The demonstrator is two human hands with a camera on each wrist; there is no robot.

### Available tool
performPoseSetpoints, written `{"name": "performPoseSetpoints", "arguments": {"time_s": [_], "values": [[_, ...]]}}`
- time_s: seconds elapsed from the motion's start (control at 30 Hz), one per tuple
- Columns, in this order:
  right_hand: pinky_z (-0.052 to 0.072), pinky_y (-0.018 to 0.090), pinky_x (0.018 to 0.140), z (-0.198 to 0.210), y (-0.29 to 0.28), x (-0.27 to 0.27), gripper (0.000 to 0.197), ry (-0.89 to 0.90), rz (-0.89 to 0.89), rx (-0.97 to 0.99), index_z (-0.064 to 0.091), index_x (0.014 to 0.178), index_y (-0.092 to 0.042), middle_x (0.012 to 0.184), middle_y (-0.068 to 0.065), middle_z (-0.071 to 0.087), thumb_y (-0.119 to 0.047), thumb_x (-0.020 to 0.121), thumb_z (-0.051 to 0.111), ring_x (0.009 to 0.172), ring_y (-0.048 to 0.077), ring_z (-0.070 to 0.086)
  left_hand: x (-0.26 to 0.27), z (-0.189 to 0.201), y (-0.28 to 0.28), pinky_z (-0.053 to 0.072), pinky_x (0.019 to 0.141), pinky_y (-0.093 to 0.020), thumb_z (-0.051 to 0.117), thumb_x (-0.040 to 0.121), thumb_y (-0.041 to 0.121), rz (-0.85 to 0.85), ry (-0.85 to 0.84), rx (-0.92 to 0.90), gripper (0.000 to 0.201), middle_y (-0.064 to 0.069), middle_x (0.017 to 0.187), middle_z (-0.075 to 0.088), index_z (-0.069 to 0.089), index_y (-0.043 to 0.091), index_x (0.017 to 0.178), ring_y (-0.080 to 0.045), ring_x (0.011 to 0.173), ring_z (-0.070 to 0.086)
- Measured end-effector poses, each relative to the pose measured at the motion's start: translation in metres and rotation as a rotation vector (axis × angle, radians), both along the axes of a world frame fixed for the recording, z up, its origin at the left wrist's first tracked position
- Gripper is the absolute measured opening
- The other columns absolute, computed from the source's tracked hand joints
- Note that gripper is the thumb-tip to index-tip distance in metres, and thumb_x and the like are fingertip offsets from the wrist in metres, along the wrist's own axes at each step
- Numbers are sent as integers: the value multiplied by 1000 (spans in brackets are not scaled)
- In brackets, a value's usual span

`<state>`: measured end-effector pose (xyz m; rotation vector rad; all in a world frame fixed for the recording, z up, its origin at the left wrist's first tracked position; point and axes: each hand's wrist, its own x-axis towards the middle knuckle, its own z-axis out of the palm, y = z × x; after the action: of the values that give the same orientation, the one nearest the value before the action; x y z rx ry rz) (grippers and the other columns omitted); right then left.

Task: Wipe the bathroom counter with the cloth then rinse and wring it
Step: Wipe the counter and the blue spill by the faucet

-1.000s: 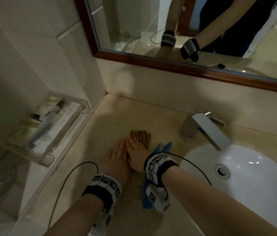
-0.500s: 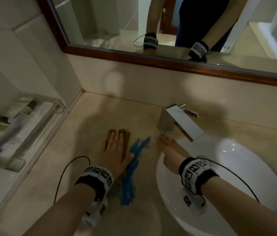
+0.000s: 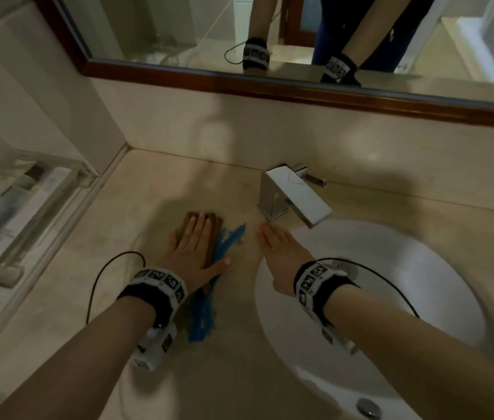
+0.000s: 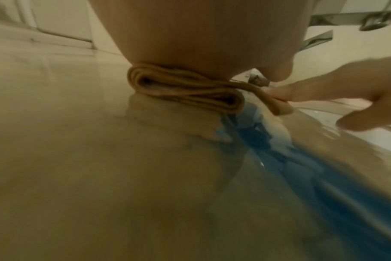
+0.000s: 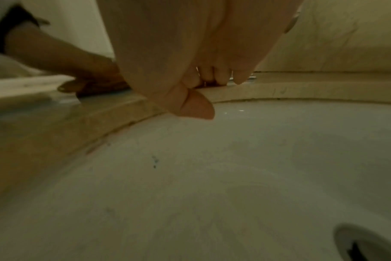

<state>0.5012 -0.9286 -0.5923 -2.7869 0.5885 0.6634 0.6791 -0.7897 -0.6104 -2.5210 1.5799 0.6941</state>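
A folded brown cloth [image 3: 190, 219] lies on the beige counter [image 3: 136, 225], left of the chrome faucet [image 3: 294, 195]. My left hand [image 3: 195, 241] lies flat on it, fingers straight, thumb spread toward a blue smear [image 3: 229, 239] that runs along the counter toward me. The left wrist view shows the cloth's folded layers [image 4: 185, 91] squeezed under my palm and the blue smear [image 4: 319, 176] beside it. My right hand [image 3: 276, 247] rests flat and empty on the counter at the sink rim [image 3: 265, 301], just in front of the faucet. In the right wrist view its thumb [image 5: 196, 106] hangs over the white basin [image 5: 212, 176].
A clear tray of toiletries [image 3: 27, 207] is mounted on the left wall beside the counter. The wood-framed mirror [image 3: 270, 86] runs along the back wall. The sink drain [image 3: 368, 407] sits near the bottom edge, and an overflow hole [image 5: 364, 247] opens in the basin wall.
My right hand has left the cloth and moved right to the sink rim by the faucet. The left hand stays pressed on the cloth, and more of the blue smear shows.
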Motion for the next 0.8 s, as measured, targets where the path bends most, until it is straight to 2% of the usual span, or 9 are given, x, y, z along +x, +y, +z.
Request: {"name": "performPoseSetpoints", "arguments": {"time_s": [0.1, 0.2, 0.3, 0.37, 0.43, 0.53, 0.63, 0.73, 0.8], "values": [[0, 43, 120, 4, 1, -3, 117, 74, 66, -108, -20, 149, -6, 156, 11, -25, -28, 77, 70, 146, 27, -16, -11, 4, 13, -7, 118, -47, -2, 63, 90, 35, 2, 26, 109, 10, 145, -38, -27, 23, 147, -10, 141, -25], [-5, 44, 118, 11, 0, -2, 115, 151, 104, -124, -24, 147, -8, 155, 9, -30, -36, 81, 66, 146, 25, -18, -14, 2, 19, -7, 117, -49, -2, 61, 92, 93, 41, 60, 111, 12, 148, -36, -26, 26, 147, -10, 143, -23], [-5, 45, 118, 7, -5, -3, 107, 125, 104, -105, -24, 147, -9, 155, 8, -30, -30, 84, 59, 146, 24, -18, -3, -1, 7, -7, 117, -51, 6, 67, 92, 118, 32, 30, 109, 8, 154, -30, -24, 25, 148, -11, 144, -22], [-5, 44, 117, 4, -9, -5, 103, 97, 101, -58, -23, 148, -11, 156, 7, -29, -25, 85, 57, 146, 22, -17, 3, -1, -4, -7, 117, -51, 7, 64, 92, 113, 17, 15, 113, 7, 156, -28, -22, 24, 149, -11, 144, -22], [-5, 41, 117, 6, -13, -8, 96, 37, 66, 41, -17, 150, -12, 157, 5, -24, -17, 86, 54, 147, 20, -13, 5, -3, -11, -9, 117, -49, 8, 63, 92, 110, 19, 2, 115, 6, 156, -27, -22, 22, 149, -12, 144, -23], [-7, 26, 115, 10, -16, -19, 84, -183, -84, 216, -4, 153, -13, 161, 4, -8, 2, 87, 46, 148, 19, -2, 1, -5, -11, -9, 117, -49, 6, 60, 92, 105, 34, -13, 117, 4, 156, -28, -22, 21, 149, -13, 143, -25], [-5, 15, 109, 8, -14, -35, 77, -325, -204, 263, 4, 153, -17, 161, -1, 2, 8, 88, 38, 148, 16, 3, -13, -7, -12, -8, 117, -50, 7, 64, 91, 82, 22, -18, 114, 4, 157, -27, -22, 22, 149, -13, 144, -23], [3, 19, 114, 7, -15, -41, 73, -329, -230, 259, 14, 153, -23, 160, -2, 10, 5, 89, 37, 147, 14, 8, -35, -4, -19, -10, 116, -52, 17, 76, 86, 54, 40, -19, 105, 4, 156, -29, -23, 21, 149, -15, 143, -25], [8, 22, 115, 8, -16, -43, 70, -350, -279, 259, 25, 151, -25, 159, 1, 19, 4, 89, 39, 146, 16, 14, -46, -3, -23, -11, 116, -52, 19, 78, 84, 39, 59, -23, 104, 3, 155, -30, -24, 20, 148, -15, 143, -26]]}}
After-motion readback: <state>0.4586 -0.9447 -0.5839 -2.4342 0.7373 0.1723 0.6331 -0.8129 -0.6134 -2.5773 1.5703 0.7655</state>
